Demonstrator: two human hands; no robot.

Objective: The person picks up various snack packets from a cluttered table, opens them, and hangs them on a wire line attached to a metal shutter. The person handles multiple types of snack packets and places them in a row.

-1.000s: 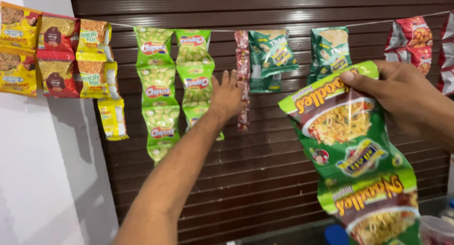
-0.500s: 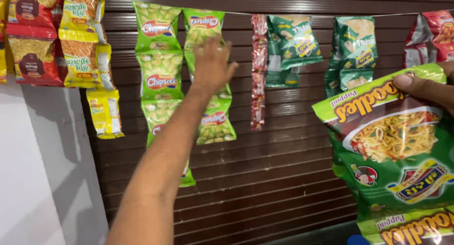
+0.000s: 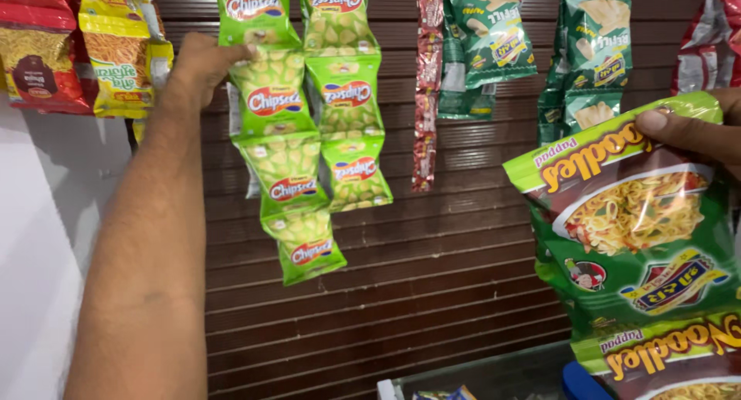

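The left hand is raised to the left light-green snack strip, which hangs against the brown shutter. The fingers are curled onto the strip's left edge near its top, just under the uppermost pack; whether the strip is pinched or only touched cannot be told, since the fingertips are hidden behind the packs. The strip's long axis runs straight down, with its lowest pack tilted to the right.

Just right of that strip, touching it, a second, shorter light-green strip is hung. Farther right of it, a thin red sachet strip and dark-green chip packs are seen, well apart from the left hand. Left of the strip, yellow and red snack packs are hung over a white wall.

The right hand is closed on the top edge of a green noodle-pack strip, thumb on the front, held well right of the light-green strip and hanging downward. Bare shutter lies open between the two strips and beneath the hung ones.
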